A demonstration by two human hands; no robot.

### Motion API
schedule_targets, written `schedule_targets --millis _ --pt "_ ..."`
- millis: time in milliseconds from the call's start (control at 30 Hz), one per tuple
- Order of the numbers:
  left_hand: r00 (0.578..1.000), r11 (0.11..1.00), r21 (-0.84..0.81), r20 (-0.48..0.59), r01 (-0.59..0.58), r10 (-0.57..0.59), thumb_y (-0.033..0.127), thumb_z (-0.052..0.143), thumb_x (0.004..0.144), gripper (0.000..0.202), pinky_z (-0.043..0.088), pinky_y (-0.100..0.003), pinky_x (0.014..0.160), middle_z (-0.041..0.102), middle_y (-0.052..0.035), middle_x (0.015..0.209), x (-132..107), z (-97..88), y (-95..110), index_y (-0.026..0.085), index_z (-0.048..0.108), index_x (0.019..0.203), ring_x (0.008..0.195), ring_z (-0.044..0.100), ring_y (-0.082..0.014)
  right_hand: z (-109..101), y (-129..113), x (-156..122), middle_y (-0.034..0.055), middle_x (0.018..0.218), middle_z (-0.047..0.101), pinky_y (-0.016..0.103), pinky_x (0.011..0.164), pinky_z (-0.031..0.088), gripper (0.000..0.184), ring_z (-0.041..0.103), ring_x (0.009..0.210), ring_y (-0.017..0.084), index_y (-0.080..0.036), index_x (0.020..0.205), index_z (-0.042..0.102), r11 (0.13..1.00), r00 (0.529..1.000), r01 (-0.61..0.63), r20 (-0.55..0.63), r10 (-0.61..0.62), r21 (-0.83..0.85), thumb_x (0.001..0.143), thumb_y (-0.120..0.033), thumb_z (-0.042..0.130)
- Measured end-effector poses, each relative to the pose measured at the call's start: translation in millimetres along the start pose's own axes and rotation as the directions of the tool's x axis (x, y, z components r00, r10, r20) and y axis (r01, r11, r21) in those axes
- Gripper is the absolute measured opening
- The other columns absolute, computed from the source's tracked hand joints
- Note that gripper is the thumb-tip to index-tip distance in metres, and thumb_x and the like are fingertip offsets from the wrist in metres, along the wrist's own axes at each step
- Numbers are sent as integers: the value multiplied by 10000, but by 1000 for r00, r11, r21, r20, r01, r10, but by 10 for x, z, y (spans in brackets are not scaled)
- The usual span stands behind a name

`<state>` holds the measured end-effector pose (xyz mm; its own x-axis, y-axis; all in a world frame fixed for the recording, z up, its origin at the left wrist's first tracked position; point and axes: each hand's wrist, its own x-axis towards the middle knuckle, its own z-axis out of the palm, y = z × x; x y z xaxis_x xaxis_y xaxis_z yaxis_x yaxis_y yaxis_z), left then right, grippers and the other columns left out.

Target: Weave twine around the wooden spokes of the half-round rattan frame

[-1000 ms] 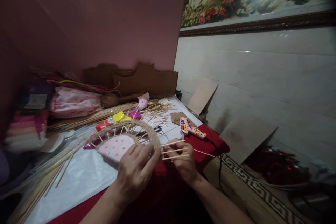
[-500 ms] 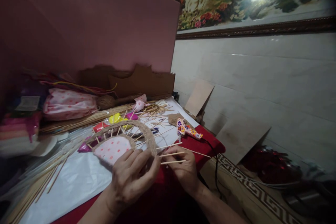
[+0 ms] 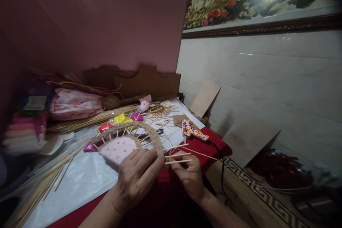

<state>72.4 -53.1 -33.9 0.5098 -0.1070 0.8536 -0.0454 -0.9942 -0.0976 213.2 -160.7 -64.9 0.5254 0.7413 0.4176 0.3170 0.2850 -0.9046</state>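
Note:
My left hand (image 3: pixel 136 176) is closed on a half-woven round basket piece (image 3: pixel 128 139). That piece has a pink dotted fabric centre (image 3: pixel 117 148), a twine-wrapped rim and thin wooden sticks (image 3: pixel 178 155) fanning outwards. My right hand (image 3: pixel 190 178) sits just right of the rim, its fingers pinched under the protruding sticks. Both hands hover over the near edge of a table covered in red cloth (image 3: pixel 208 148) and white paper (image 3: pixel 80 181).
A patterned glue gun (image 3: pixel 192 130) with a black cord lies beyond my right hand. Loose sticks, coloured clay packets (image 3: pixel 120 118), a twine ball (image 3: pixel 110 102), a pink dotted bag (image 3: pixel 74 104) and cardboard pieces crowd the back. Bundled reeds (image 3: pixel 40 192) lie left. A tiled wall stands right.
The view has shifted slightly. My right hand has slid a little lower along the protruding sticks; my left hand keeps its hold on the rim.

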Motion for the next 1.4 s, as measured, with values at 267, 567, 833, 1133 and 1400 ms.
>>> schedule_targets --millis 267,567,833,1133,1400 --pt "1000 1000 14 11 -15 15 28 605 747 264 430 -265 596 643 -85 853 31 -9 -2 144 621 983 707 562 -139 8 -12 -32 49 619 667 226 483 440 181 574 535 143 -138 736 713 999 1000 0 -15 -1 -50 777 -292 629" --pt "1000 1000 27 -11 -11 11 32 624 745 254 459 -268 634 650 -94 840 17 -8 10 124 622 982 741 590 -154 -103 -29 -71 -3 544 606 210 412 322 143 428 423 86 -158 764 690 953 975 195 -58 -213 -231 827 -234 587" --pt "998 999 48 -59 1 2 59 641 753 220 481 -274 668 656 -95 839 44 -13 25 114 624 965 761 602 -160 -127 -64 -106 1 529 582 227 428 314 141 409 422 90 -157 712 665 890 943 312 -3 -332 -333 818 -194 580" --pt "998 999 -29 -55 16 -17 44 672 727 242 471 -284 649 641 -95 852 30 5 16 114 617 952 761 574 -162 -53 -29 -125 -7 522 518 215 411 274 212 351 440 79 -135 708 687 985 995 97 21 -95 -142 828 -265 570" --pt "1000 999 -37 0 -17 17 -7 640 718 303 412 -264 583 625 -105 864 19 7 33 103 630 1000 715 537 -145 -65 -58 -105 -15 496 522 212 400 303 182 395 414 85 -145 666 650 941 969 238 -2 -245 -243 820 -209 576"
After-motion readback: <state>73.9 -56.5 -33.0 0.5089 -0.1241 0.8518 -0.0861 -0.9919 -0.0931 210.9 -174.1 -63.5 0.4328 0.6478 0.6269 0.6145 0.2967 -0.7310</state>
